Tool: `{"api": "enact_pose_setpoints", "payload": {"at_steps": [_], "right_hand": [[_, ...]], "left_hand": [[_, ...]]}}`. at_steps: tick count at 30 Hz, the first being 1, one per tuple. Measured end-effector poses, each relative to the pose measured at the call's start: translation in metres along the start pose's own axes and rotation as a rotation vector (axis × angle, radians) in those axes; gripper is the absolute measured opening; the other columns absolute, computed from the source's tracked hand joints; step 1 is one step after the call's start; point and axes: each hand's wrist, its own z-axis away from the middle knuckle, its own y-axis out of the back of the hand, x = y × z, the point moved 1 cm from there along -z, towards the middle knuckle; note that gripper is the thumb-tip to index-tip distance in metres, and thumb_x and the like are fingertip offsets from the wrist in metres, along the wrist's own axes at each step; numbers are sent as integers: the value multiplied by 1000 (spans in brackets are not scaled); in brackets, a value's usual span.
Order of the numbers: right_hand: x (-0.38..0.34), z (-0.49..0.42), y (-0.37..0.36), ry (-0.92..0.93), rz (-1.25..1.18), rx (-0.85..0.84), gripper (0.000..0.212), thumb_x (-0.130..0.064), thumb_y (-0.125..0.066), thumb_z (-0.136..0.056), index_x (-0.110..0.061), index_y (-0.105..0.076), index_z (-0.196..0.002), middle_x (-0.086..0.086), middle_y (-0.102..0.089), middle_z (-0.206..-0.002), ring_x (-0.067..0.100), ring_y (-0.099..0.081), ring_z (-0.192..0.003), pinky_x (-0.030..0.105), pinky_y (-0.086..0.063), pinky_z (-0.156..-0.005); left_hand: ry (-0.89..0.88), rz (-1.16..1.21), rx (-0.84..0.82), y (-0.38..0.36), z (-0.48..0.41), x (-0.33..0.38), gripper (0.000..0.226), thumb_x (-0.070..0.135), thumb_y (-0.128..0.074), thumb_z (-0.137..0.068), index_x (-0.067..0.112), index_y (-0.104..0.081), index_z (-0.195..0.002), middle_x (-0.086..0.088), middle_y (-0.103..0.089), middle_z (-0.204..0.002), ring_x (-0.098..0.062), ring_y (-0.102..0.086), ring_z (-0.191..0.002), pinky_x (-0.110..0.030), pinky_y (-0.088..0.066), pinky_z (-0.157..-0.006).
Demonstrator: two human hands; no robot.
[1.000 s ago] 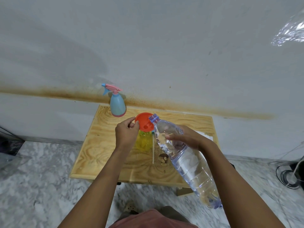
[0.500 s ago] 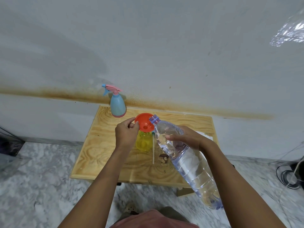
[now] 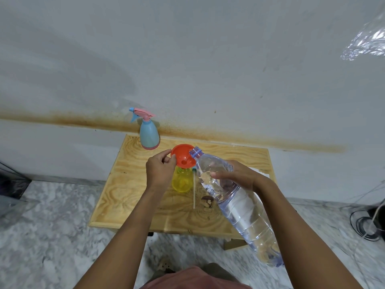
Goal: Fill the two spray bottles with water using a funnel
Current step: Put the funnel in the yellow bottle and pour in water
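Nearest the body, the big clear water bottle [image 3: 245, 207] lies slanted, its base low toward the person's lap and its open neck reaching forward. The right hand [image 3: 239, 178] grips it round the upper shoulder, thumb across the near side, fingers wrapped behind. Just left of that, the left hand [image 3: 159, 171] pinches the rim of the orange funnel [image 3: 183, 156] between thumb and curled fingers, steadying it. The funnel sits in the neck of the yellow spray bottle [image 3: 183, 181], which stands on the wooden table [image 3: 129, 195] between the two hands. A thin white tube [image 3: 194, 192] lies just right of it.

Over the last second almost nothing has shifted: the bottle's mouth stays at the funnel's right rim, and no stream shows. Pouring looks about to begin, or only trickling. Beyond the left hand, by the wall, the blue spray bottle [image 3: 149, 136] stands capped.
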Motion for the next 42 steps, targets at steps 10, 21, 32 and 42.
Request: {"api": "enact_pose_setpoints", "payload": {"at_steps": [10,21,32,42], "right_hand": [[-3,-1,-1,-12,13,26,66,-68,-73,-56,-39,-68,-115,-12,-73,-110,9,-69,-101,25,-53,-83],[-4,-1,0,-9,31,32,73,-69,-72,-55,-34,-68,-119,-15,-72,-110,6,-67,-104,26,-49,-87],[-5,-2,1,-8,45,22,76,-70,-71,-54,-33,-68,-121,-13,-71,-113,8,-66,-105,26,-49,-86],[-8,-2,0,-13,50,-2,56,-69,-70,-55,-44,-68,-105,-25,-73,-82,-7,-67,-77,17,-47,-70]], "left_hand": [[-13,-9,-3,0,1,1,34,11,-63,-96,8,-65,-130,3,-42,-61,-7,-41,-57,-2,-44,-62],[4,-3,-5,1,2,3,34,13,-64,-96,9,-65,-130,4,-45,-61,-5,-43,-57,-2,-45,-63],[12,-7,-13,0,3,5,33,13,-63,-96,9,-66,-130,7,-42,-57,1,-41,-46,-4,-44,-60],[29,0,2,1,3,5,35,13,-63,-97,6,-64,-131,-1,-46,-62,-7,-45,-58,1,-44,-64]]}}
